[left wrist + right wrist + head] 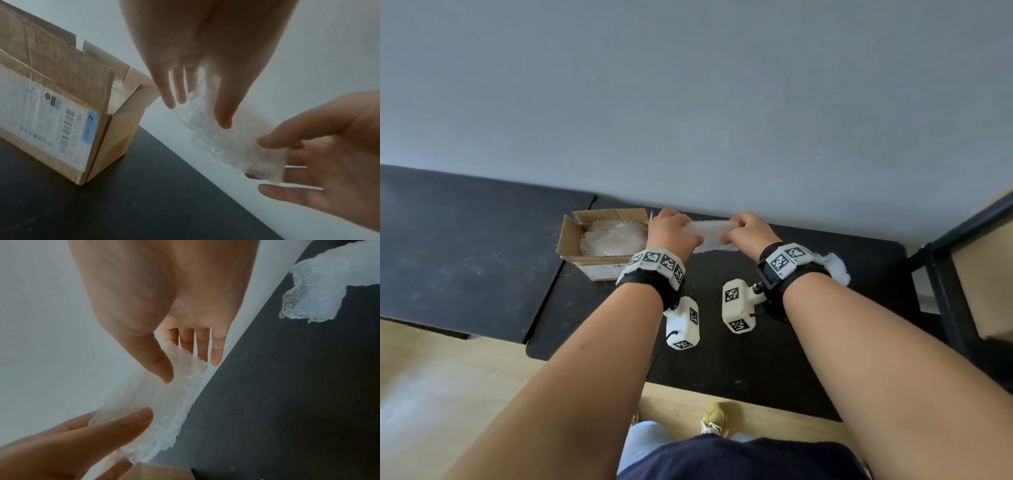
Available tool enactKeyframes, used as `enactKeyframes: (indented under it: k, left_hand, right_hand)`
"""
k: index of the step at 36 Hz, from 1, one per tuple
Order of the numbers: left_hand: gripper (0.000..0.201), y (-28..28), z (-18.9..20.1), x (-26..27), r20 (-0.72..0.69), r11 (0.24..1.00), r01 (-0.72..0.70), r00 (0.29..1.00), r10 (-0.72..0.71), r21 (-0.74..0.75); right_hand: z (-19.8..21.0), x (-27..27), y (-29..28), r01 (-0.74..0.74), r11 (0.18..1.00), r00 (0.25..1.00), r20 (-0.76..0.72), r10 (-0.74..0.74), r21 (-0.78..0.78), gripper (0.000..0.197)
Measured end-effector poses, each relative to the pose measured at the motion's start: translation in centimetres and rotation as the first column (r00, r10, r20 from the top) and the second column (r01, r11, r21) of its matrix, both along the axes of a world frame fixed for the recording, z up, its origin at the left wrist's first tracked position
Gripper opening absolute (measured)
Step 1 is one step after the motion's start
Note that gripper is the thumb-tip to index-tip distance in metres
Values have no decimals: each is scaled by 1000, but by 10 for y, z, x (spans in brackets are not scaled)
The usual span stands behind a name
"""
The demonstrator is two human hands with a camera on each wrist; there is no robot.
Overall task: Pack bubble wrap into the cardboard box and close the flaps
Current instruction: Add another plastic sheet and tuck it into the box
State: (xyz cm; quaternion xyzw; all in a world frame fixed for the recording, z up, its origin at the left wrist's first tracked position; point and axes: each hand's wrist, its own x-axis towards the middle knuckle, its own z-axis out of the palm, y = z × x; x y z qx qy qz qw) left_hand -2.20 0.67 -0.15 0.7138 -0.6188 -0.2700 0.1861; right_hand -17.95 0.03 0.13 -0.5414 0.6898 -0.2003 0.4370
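While level between both pinching hands (pixel 711 233), bubble wrap strip (pixel 710 230) lengthwise left-right.

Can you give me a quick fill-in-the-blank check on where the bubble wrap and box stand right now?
1. Both the left hand and the right hand hold one strip of ____.
2. The flaps of the cardboard box are ____.
3. The box already contains ____.
4. A loose piece of wrap lies beside the ____ wrist.

Missing words: bubble wrap; open; bubble wrap; right
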Motion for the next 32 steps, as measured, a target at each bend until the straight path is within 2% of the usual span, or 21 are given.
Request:
enactKeyframes:
  k: [2, 4, 7, 10, 14, 21, 26, 32]
  left_hand:
    - [31, -2, 10, 3, -29, 1000, -27, 999, 27, 1]
    - [38, -3, 17, 9, -55, 998, -58, 997, 58, 3]
    - [45, -7, 23, 23, -30, 996, -86, 996, 85, -20]
    - [49, -8, 26, 43, 7, 992, -111, 994, 112, -57]
    - [41, -8, 30, 77, -19, 977, -191, 982, 190, -97]
    - [34, -8, 22, 151, 153, 976, -209, 964, 217, -68]
    - [26, -5, 14, 197, 217, 982, -182, 962, 167, 53]
    - [24, -8, 7, 231, 201, 991, -89, 977, 68, 99]
  right_hand:
    - [7, 6, -5, -31, 999, 1000, -5, 31, -27, 26]
    - [13, 14, -9, -60, 997, 998, -17, 60, -47, 31]
    - [24, 27, -13, -74, 994, 997, -25, 72, -81, 40]
    - [33, 46, -16, -50, 994, 999, -7, 49, -101, 41]
    - [41, 77, -20, 3, 985, 999, 38, 4, -170, 37]
    - [45, 137, -24, -57, 959, 997, 37, 70, -277, 17]
    - [32, 186, -21, -141, 926, 981, -174, 84, -351, 15]
    - [13, 232, -17, -269, 890, 910, -399, 110, -368, 16]
